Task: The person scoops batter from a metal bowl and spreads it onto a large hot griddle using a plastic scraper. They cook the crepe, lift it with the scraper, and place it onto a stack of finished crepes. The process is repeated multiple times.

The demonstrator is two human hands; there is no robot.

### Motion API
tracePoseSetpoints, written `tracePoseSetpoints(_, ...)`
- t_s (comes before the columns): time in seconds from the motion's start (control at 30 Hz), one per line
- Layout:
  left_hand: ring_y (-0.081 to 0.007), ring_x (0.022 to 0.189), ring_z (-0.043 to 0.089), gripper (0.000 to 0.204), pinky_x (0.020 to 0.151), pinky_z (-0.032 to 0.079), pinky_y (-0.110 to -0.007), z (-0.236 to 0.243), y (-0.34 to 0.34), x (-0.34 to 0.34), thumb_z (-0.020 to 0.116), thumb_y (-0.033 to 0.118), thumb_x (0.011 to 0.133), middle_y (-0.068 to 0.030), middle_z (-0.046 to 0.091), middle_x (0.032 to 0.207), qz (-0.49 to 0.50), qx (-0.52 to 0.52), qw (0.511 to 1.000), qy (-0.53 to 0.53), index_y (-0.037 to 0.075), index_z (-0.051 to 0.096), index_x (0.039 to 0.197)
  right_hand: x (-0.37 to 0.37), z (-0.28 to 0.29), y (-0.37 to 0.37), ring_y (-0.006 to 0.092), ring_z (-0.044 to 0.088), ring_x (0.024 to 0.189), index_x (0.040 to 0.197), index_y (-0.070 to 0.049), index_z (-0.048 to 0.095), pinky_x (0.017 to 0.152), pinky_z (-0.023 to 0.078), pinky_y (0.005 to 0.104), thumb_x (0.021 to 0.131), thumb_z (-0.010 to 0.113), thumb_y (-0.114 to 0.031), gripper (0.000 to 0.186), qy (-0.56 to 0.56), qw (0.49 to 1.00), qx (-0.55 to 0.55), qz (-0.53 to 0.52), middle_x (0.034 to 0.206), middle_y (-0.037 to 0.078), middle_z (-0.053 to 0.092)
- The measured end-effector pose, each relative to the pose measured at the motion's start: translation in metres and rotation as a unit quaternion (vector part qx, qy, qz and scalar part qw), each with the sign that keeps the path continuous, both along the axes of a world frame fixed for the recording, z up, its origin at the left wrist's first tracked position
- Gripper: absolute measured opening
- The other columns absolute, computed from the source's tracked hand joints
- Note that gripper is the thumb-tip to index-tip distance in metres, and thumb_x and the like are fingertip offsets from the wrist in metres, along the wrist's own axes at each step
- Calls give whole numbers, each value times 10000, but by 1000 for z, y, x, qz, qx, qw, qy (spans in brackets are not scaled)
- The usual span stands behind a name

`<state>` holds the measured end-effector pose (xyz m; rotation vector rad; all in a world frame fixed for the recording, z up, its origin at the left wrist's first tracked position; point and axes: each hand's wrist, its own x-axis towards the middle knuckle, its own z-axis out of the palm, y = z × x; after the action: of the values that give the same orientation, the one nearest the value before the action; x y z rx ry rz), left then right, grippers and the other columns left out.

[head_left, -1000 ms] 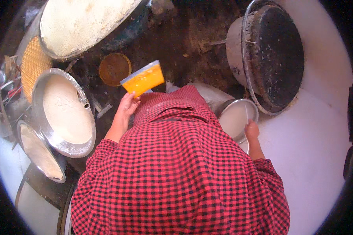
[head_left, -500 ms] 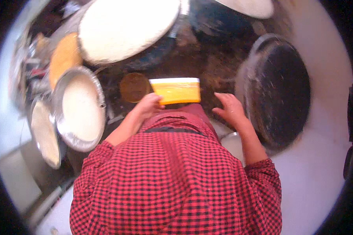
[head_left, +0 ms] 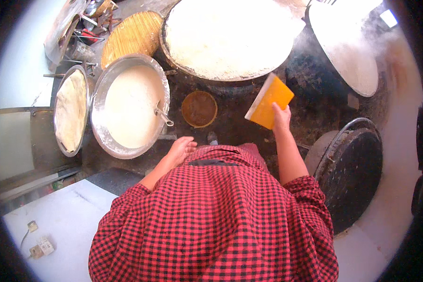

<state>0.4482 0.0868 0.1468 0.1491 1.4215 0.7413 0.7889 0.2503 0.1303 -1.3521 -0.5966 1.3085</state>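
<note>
Your right hand (head_left: pixel 282 116) pinches the yellow scraper (head_left: pixel 273 102) by its near right corner, thumb across its face, with the pale edge turned left. The scraper stands right of centre, by the near rim of the big round pan (head_left: pixel 176 62) of white stuff; you can't tell whether they touch. Your left hand (head_left: pixel 181 149) is loosely open, fingers slightly bent, near the metal basin (head_left: pixel 99 108) of pale batter on the left.

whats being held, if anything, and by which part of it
The right grip holds the flat yellow scraper by the yellow edge opposite its pale edge; the left grip looks empty.
</note>
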Motion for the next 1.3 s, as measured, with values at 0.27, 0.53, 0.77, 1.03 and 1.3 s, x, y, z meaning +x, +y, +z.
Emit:
tracePoseSetpoints(0.27, -199, 715, 571, 279, 608, 487, -312, -59, -19, -76, 455, 196, 889, -148, 547, 993, -38, -52, 997, 40, 58, 449, 1131, -35, -10, 79, 282, 571, 938, 1172, 33, 441, 790, 480, 416, 831, 550, -101, 382, 22, 969, -82, -231, 1090, 145, 538)
tracePoseSetpoints(0.53, -175, 658, 571, 273, 587, 486, -319, -89, -10, -102, 453, 240, 892, -125, 576, 919, -12, -69, 996, 46, 47, 460, 1085, -20, 3, 157, 297, 611, 848, 1076, 90, 501, 714, 517, 422, 707, 608, -59, 413, -166, 905, -236, -312, 1038, 184, 574)
tracePoseSetpoints(0.77, -208, 682, 584, 256, 605, 483, -329, -148, -52, -94, 511, 245, 869, -125, 605, 872, -13, -39, 997, 72, 7, 516, 962, 56, -4, 279, 231, 599, 862, 1049, -8, 561, 723, 490, 362, 746, 613, -207, 367, -185, 937, -223, -197, 994, 114, 596)
tracePoseSetpoints(1.03, -215, 746, 583, 278, 656, 470, -330, -143, -56, 5, 532, 262, 851, -124, 604, 920, -86, -114, 959, 244, 13, 539, 974, 120, -28, 522, 200, 556, 608, 893, -12, 592, 539, 453, 346, 736, 669, -169, 235, -178, 968, -172, 38, 772, 68, 593)
tracePoseSetpoints(1.3, -225, 800, 577, 303, 701, 459, -337, -92, -55, 96, 540, 275, 837, -127, 598, 959, -17, -186, 942, 278, 23, 547, 1004, 17, -11, 716, 207, 570, 634, 890, -11, 606, 569, 456, 350, 739, 670, -216, 263, -280, 887, -70, 359, 745, 80, 604)
